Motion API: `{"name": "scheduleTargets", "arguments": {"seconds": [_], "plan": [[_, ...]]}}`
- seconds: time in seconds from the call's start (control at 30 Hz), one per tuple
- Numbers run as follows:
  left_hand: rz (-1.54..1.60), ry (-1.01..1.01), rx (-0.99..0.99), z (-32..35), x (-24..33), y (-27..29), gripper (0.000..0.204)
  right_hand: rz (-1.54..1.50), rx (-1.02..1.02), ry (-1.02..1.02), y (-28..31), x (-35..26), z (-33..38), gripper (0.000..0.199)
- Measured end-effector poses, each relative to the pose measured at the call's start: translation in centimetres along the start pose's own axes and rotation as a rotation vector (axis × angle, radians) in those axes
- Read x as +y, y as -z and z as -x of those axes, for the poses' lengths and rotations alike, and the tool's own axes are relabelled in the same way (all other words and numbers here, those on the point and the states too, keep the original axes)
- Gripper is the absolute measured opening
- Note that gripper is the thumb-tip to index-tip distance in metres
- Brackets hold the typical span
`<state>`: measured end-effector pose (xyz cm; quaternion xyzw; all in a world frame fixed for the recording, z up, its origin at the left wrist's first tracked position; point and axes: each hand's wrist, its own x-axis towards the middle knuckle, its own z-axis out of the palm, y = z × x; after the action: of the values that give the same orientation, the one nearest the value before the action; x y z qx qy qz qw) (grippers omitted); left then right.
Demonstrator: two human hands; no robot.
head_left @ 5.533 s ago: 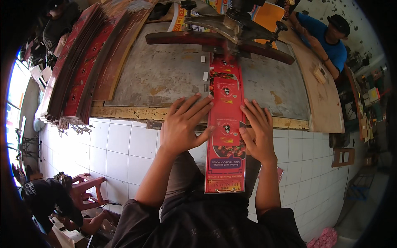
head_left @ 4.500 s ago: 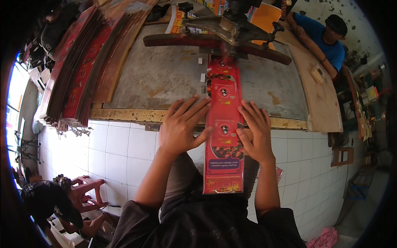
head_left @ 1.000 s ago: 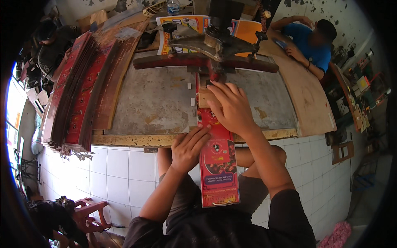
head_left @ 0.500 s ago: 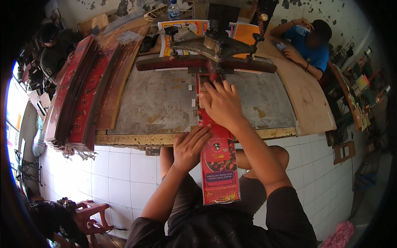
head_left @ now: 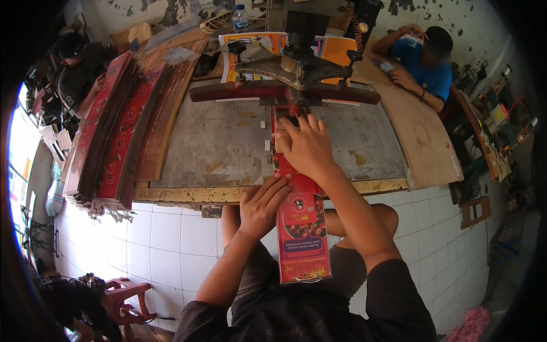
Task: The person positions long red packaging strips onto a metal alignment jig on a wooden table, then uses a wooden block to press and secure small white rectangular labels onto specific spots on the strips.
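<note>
Cardboard, in a long red printed strip [head_left: 303, 231], runs down the middle of the frame, from just below the press's dark crossbar [head_left: 233, 92] out over the counter [head_left: 216, 128] and past its worn yellowish front edge [head_left: 188, 195], so that its near end juts above my lap at lower centre. My left grip [head_left: 263, 206] lies flattened at the strip's left side near that edge, fingers straight and close together. My right grip [head_left: 307, 147] reaches further up, over a wooden block [head_left: 280, 142] on the strip, forefinger and thumb apart; whether it pinches the block I cannot tell. The counter's grey sheet stretches wide to either side of the strip, with two small white pieces [head_left: 265, 135] just beside the strip's left edge. Room on the left ends at leaning stacks of red strips [head_left: 122, 137]; on the right, a brown board [head_left: 419, 131] borders the sheet, where a co-worker in a blue shirt [head_left: 437, 80] leans. A clear plastic bottle with a blue cap [head_left: 240, 20] stands at upper centre; its fill level is too small to tell. A pale bag [head_left: 55, 196] hangs at the far left, contents hidden.
</note>
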<state>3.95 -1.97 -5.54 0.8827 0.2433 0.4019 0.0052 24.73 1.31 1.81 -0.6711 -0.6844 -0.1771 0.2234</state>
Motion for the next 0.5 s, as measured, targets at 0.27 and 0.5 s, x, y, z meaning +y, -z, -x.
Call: {"name": "scheduleTargets", "arguments": {"seconds": [0.27, 0.5], "plan": [[-0.017, 0.001, -0.006, -0.01, 0.02, 0.02, 0.032, -0.013, -0.004, 0.012, 0.01, 0.15, 0.05, 0.046], [-0.032, 0.003, -0.024, -0.02, 0.07, 0.25, 0.031, -0.018, 0.023, 0.026, -0.22, 0.16, 0.08, 0.046]]}}
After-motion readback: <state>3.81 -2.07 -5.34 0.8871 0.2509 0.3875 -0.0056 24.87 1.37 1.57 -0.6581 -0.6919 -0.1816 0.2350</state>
